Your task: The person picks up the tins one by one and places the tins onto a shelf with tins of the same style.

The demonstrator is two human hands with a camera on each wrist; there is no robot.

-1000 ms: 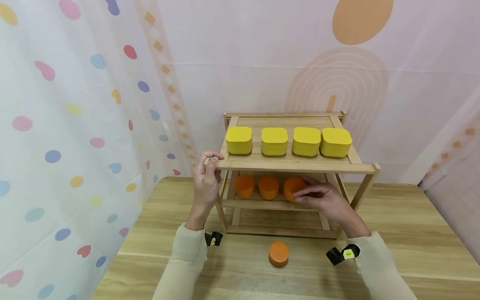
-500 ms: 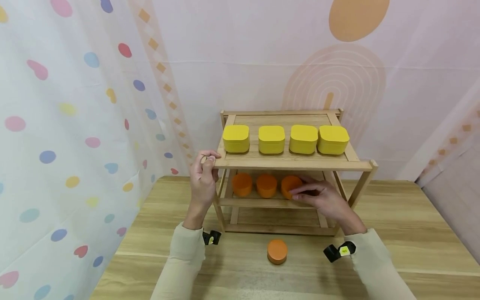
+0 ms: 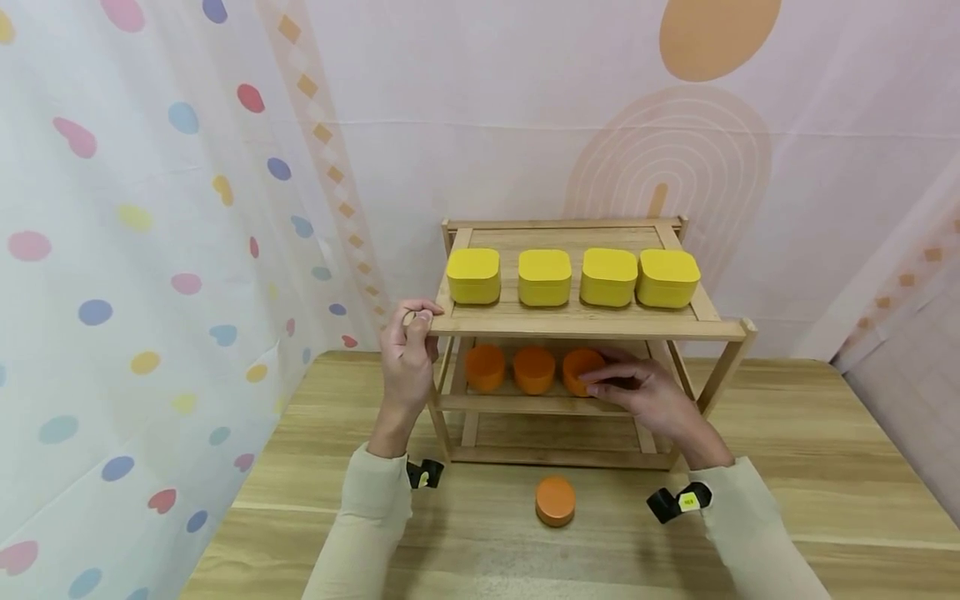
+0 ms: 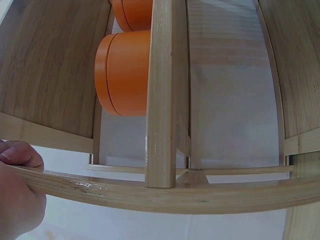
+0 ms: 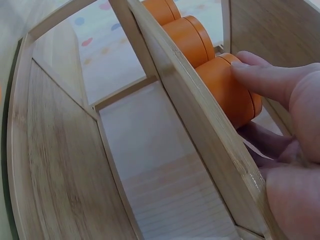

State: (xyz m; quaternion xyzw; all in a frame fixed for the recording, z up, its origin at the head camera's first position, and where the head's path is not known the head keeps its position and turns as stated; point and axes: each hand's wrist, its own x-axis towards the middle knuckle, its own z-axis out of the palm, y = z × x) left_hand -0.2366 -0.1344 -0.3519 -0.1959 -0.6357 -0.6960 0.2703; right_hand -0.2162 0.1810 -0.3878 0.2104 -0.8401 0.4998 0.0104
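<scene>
My left hand (image 3: 407,367) grips the front left corner of the wooden shelf rack (image 3: 585,328), thumb and fingers round the top board's edge. On the middle shelf stand three round orange lidded tins in a row. The rightmost orange tin (image 3: 582,372) is pinched by my right hand (image 3: 651,398); in the right wrist view the thumb lies at its lid edge and other fingers reach round its far side. The middle orange tin (image 3: 534,371) and the left orange tin (image 3: 485,368) stand beside it. Another orange tin (image 3: 555,501) sits on the table in front of the rack.
Several yellow square lidded tins (image 3: 544,277) line the top shelf, the two at the right almost touching. Below the middle shelf is the rack's bottom shelf (image 3: 555,435). The rack stands on a wood-grain table (image 3: 795,467), with a patterned curtain (image 3: 510,108) behind and at the left.
The head view has shifted slightly. Both hands keep their holds, and the tins stand in the same places on the rack and table.
</scene>
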